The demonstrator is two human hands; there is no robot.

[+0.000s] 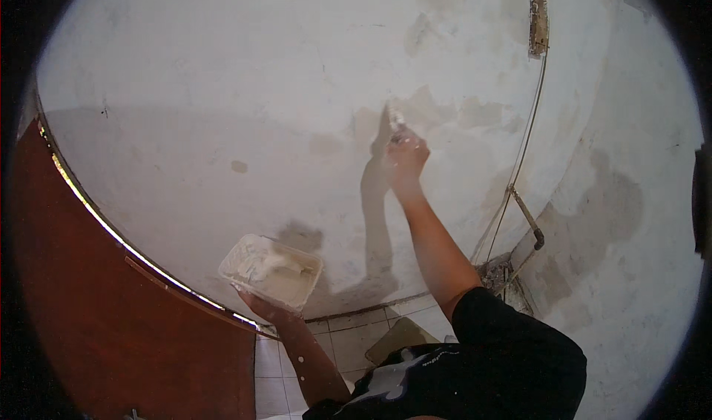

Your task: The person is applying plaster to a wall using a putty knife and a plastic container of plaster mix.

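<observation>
Working filler into a scruffy wall looks like the step in hand here, going by the beige patches around where the right hand is. That hand is up at the wall with its fingers closed around a small pale-tipped tool; it's too blurry for me to swear whether it's a brush or a scraper, but the tip is right at the edge of a patch. The left hand is down low, gripping a rectangular plastic tub by its near side, though most of those fingers are tucked out of sight underneath, so don't ask me exactly how they're wrapped. Tub's tilted so you can see whitish paste smeared around inside, and it's held just in front of the wall, lower and to the left of the tool. My take: this is the spreading part, nowhere near finished, since the patches look uneven and there's a lone beige spot off to the left too. Next move, I'd say, calls for a flat, steady stroke along the patch with even pressure, keeping the tub level enough that nothing slops out, then back to it for more paste if the tip's running dry.
</observation>
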